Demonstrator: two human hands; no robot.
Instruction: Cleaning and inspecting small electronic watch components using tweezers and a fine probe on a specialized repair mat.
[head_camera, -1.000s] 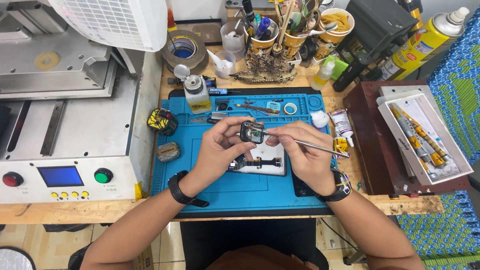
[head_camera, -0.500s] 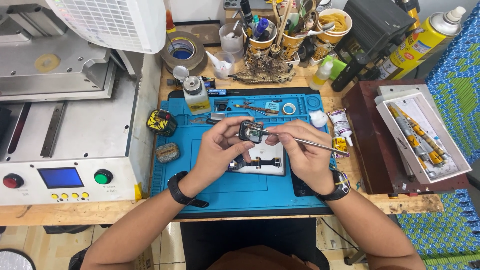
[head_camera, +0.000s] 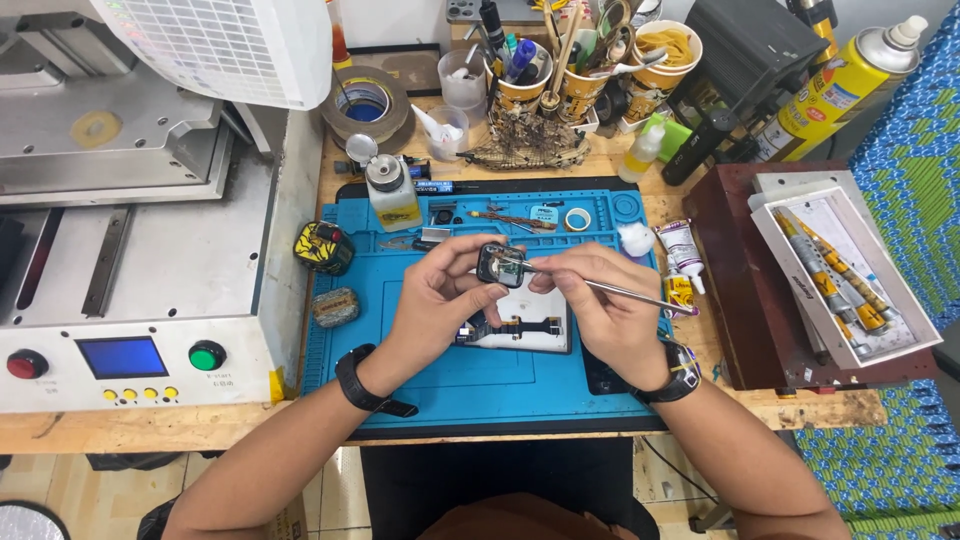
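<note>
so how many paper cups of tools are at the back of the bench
3: left cup with pens, middle cup with scissors, right cup by the black box. Clutter may hide more.

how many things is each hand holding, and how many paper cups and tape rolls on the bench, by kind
Small square device case, in the left hand: 1
Thin metal tool, in the right hand: 1
Paper cups of tools: 3
Tape rolls: 2
Total: 7

I count two hands: left hand (head_camera: 437, 300), right hand (head_camera: 600, 318). One small square device (head_camera: 499, 265), one metal tool (head_camera: 610, 291). At twelve o'clock, three paper cups (head_camera: 585, 90). One tape roll (head_camera: 364, 103), one yellow spray can (head_camera: 838, 82).
</note>
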